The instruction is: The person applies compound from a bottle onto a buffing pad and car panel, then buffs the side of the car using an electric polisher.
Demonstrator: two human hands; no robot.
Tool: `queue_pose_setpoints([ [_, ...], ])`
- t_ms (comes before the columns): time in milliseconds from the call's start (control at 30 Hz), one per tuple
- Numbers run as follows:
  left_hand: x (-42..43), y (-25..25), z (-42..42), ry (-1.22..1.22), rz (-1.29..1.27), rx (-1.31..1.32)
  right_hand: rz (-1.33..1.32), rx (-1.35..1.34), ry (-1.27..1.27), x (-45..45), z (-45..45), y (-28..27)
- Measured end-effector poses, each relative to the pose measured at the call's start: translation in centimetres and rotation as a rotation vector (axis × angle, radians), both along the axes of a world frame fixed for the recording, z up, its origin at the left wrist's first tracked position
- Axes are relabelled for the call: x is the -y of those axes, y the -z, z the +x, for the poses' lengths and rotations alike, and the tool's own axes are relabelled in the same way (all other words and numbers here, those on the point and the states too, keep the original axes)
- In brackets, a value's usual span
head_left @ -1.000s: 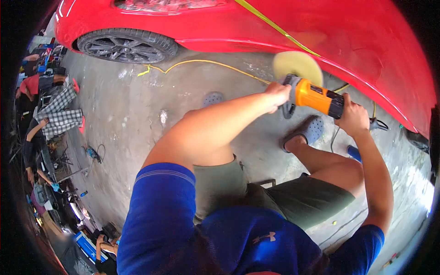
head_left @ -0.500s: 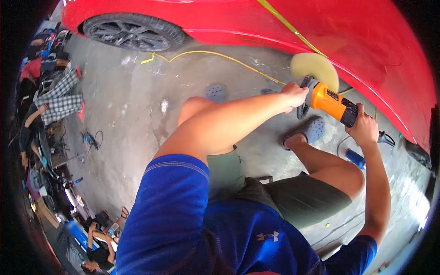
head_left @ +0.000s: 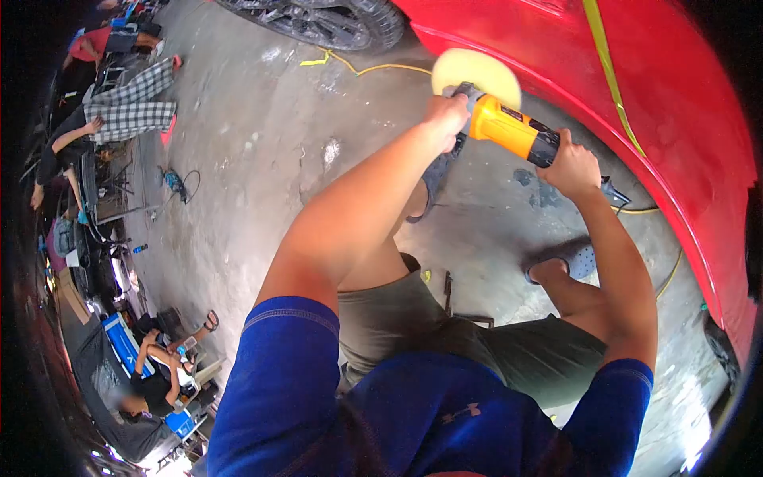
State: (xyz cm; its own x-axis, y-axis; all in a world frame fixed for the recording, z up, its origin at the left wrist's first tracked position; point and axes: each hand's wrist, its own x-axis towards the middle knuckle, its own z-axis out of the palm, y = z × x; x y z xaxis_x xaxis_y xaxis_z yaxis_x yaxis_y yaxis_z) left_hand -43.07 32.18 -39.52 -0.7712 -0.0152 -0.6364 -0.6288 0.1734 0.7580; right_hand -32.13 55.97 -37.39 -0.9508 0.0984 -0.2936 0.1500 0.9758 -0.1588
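Observation:
A yellow-orange power polisher (head_left: 507, 129) with a round pale-yellow foam pad (head_left: 481, 73) is held out in front of me. My left hand (head_left: 447, 119) is closed around the front handle beside its grey head. Around the black rear end of the body wraps my right hand (head_left: 574, 165). The pad is up against the lower side of a red car (head_left: 548, 79), though whether it touches the paint I cannot tell.
A car wheel (head_left: 334, 24) is at the top. A yellow cord (head_left: 362, 71) lies on the concrete floor (head_left: 262, 143), and a yellow-green strip (head_left: 608, 63) crosses the car. People sit at the left, one in checked trousers (head_left: 131, 119), near a blue tool (head_left: 175, 183).
The polisher, with both hands on it, has moved left along the car's lower side, toward the wheel. My view has shifted and my feet have changed place.

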Motion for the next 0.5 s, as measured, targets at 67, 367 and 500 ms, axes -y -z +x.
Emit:
queue_pose_setpoints([
  [67,1.6,-0.5,-1.2,-0.009,-0.068,-0.026,-0.033,-0.021,-0.003,1.8,-1.3,0.3],
  [367,6.1,-2.1,-3.6,-0.013,-0.031,-0.118,-0.111,-0.067,0.007,5.5,-4.5,1.5],
  [500,6.9,-3.0,-3.9,-0.026,-0.043,-0.164,-0.112,-0.056,0.012,6.5,-5.2,1.1],
])
